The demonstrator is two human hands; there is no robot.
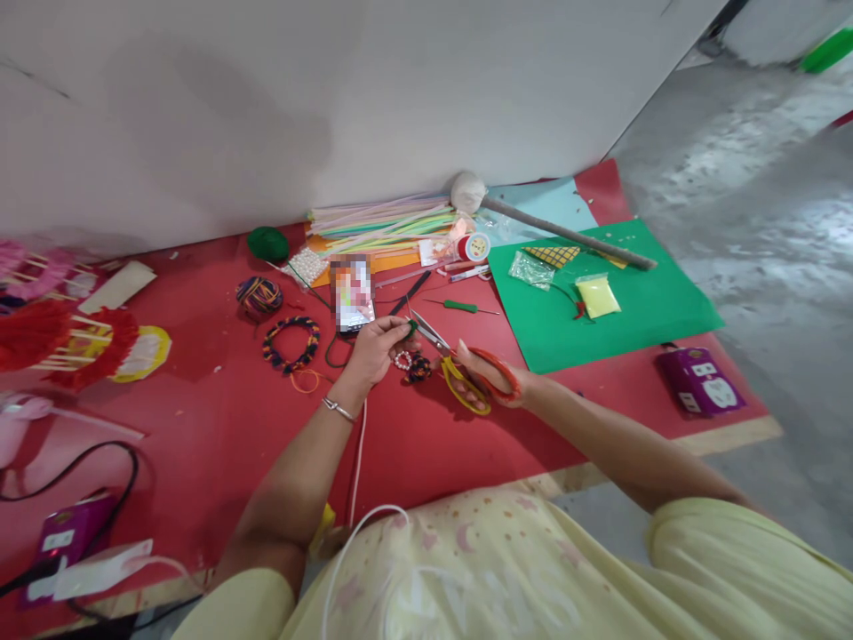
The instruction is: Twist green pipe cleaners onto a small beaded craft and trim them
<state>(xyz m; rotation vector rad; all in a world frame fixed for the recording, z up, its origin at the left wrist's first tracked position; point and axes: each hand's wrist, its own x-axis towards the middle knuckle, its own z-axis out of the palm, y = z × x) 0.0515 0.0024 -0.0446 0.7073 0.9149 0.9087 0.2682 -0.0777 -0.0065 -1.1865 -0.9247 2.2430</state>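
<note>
My left hand (381, 348) pinches a small piece of dark green yarn (411, 329) between thumb and fingertips. My right hand (490, 373) is closed around the scissors (474, 404), which have one yellow and one orange handle. Their partly spread blades point at the green yarn; whether they touch it I cannot tell. Just below the blades lie a small ring of white and pink beads (402, 360) and a dark multicoloured yarn bundle (418, 368). A braided yarn loop (291, 345) rests left of my left hand. Behind that hand stands a phone (353, 295), its screen partly blurred.
A green-handled crochet hook (459, 307), red thread spool (477, 246), pale straws (386, 222) and green yarn ball (267, 242) lie farther back. A stick with a white head (566, 233) crosses the green sheet (640, 311). A purple box (699, 382) sits right.
</note>
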